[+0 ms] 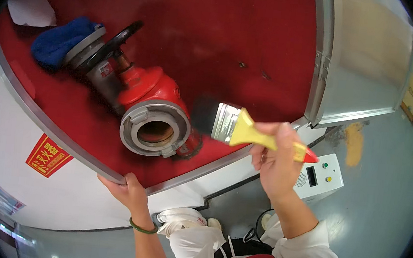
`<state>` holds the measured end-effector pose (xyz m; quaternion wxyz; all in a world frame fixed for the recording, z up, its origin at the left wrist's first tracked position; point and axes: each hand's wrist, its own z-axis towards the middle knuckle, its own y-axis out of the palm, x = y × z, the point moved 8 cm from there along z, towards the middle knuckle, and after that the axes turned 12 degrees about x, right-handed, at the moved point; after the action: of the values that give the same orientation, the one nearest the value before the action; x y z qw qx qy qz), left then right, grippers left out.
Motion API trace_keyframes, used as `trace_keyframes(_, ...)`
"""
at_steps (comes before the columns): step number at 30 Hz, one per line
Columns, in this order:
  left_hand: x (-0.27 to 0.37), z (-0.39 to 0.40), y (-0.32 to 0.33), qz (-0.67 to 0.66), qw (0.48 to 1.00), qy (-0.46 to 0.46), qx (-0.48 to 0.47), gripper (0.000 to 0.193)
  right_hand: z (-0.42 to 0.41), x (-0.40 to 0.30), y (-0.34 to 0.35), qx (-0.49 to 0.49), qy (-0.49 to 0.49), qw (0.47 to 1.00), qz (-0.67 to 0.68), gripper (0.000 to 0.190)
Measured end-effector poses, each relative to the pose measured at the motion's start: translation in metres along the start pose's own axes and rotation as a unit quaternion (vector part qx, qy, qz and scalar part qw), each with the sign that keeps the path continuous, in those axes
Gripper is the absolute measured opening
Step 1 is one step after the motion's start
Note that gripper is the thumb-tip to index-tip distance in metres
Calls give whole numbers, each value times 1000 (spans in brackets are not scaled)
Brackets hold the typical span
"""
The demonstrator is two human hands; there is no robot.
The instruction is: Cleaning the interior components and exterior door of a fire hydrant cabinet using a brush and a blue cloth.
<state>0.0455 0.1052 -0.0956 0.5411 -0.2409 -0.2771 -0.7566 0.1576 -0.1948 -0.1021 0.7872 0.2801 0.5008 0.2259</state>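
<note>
My right hand grips the yellow handle of a flat paintbrush with a red tip, a metal ferrule and dark bristles. The bristles are beside a red fire hydrant valve inside a red-lined cabinet; whether they touch it I cannot tell. The valve has a grey metal coupling and a black handwheel. My left hand holds the metal edge of the cabinet's frame. A blue cloth lies against another grey metal fitting behind the handwheel.
A hinged metal-framed door stands open at the right. White paper is at the upper left of the cabinet. On the floor stand a white box with buttons and a rolled white hose. Small debris lies in the cabinet.
</note>
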Motion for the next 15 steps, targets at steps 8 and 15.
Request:
trace_keyframes(8, -4, 0, -1, -52, 999, -7, 4, 59, 24, -8, 57, -106, 72, 989, 68, 34)
trace_keyframes(15, -11, 0, -5, -4, 999, -34, -13, 61, 18, 37, 5, 0, 153, 988, 25, 33)
